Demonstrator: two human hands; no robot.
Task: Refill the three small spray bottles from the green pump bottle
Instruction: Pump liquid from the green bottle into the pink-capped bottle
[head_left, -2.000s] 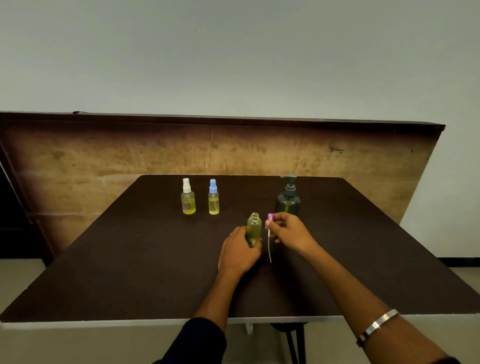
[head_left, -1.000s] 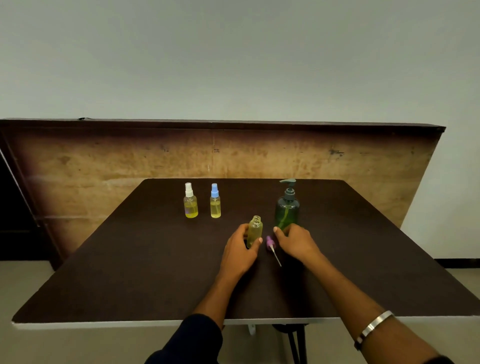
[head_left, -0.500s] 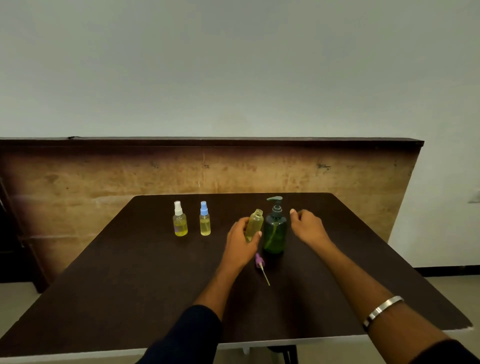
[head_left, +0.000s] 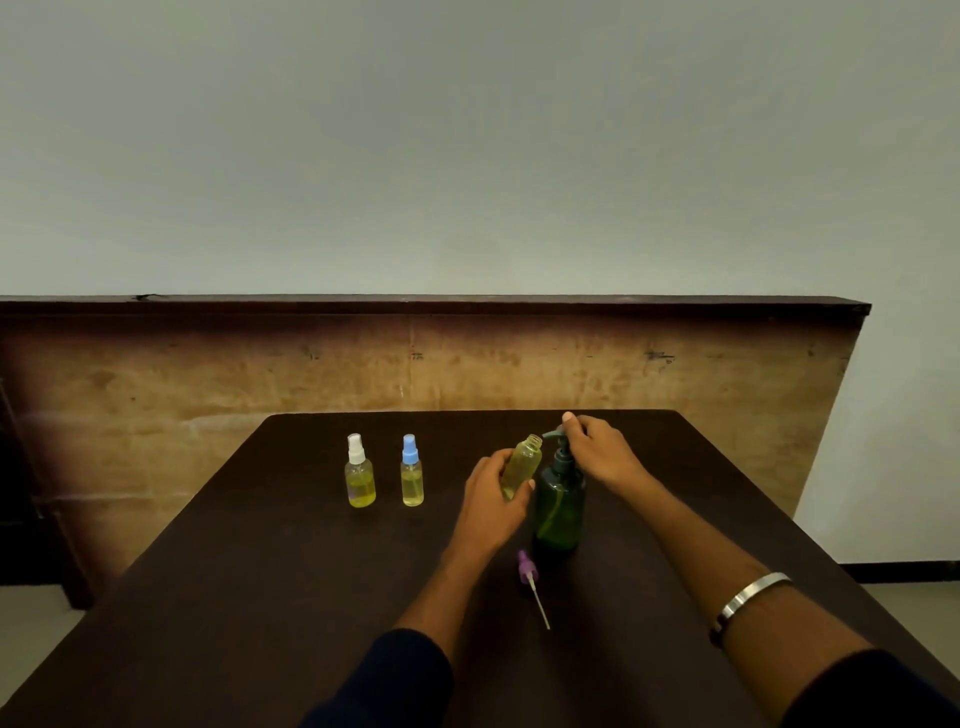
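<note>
While left hand (head_left: 488, 499) fingers grip tilted open bottle (head_left: 522, 464) | right hand (head_left: 597, 452) now curls onto pump head (head_left: 555, 433).

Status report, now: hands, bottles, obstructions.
Left hand grips open spray bottle, tilted toward pump spout. Right hand on green pump bottle head. Purple sprayer cap on table, clear of both.

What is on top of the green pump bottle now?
The right hand rests on the pump head of the green pump bottle. Only the spout tip shows; the rest is covered.
</note>
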